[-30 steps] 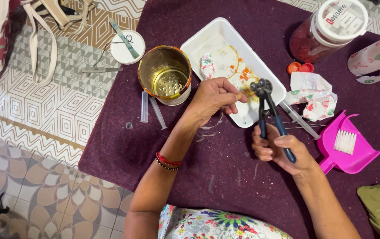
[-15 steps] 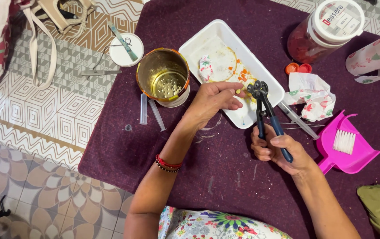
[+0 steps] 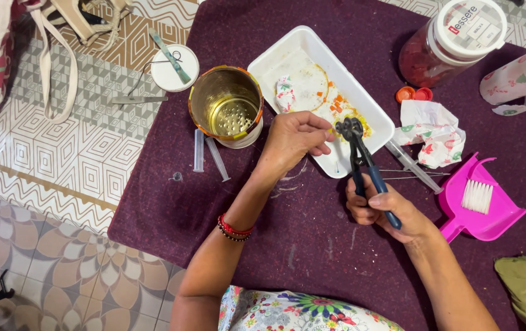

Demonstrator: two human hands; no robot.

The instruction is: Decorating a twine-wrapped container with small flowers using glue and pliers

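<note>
Clenched around the blue handles of the pliers (image 3: 364,168), the right hand (image 3: 379,208) holds the tool with its head pointing toward 12 o'clock, so that the tip sits over the near edge of the white tray (image 3: 287,55). At 9 o'clock from the pliers head, the left hand (image 3: 293,138) is closed in a pinch, fingertips (image 3: 327,132) brought up against the tool's tip; whatever small piece lies between fingers and tool is too small to make out. Both hands meet just over the tray rim, a position that judging by the orange and yellow fragments (image 3: 339,104) already lying in the tray lets offcuts fall inside it rather than on the purple cloth (image 3: 312,245). At 9 o'clock from the left hand stands an open metal can (image 3: 226,107) with a perforated bottom, two clear syringes (image 3: 208,156) lying just beside it. At 3 o'clock from the right hand rests a pink dustpan with small brush (image 3: 480,205), within easy reach. At 1 o'clock stands a red jar with white lid (image 3: 453,40), with two small bottle caps (image 3: 414,94) and crumpled printed paper (image 3: 434,129) between it and the tray.
</note>
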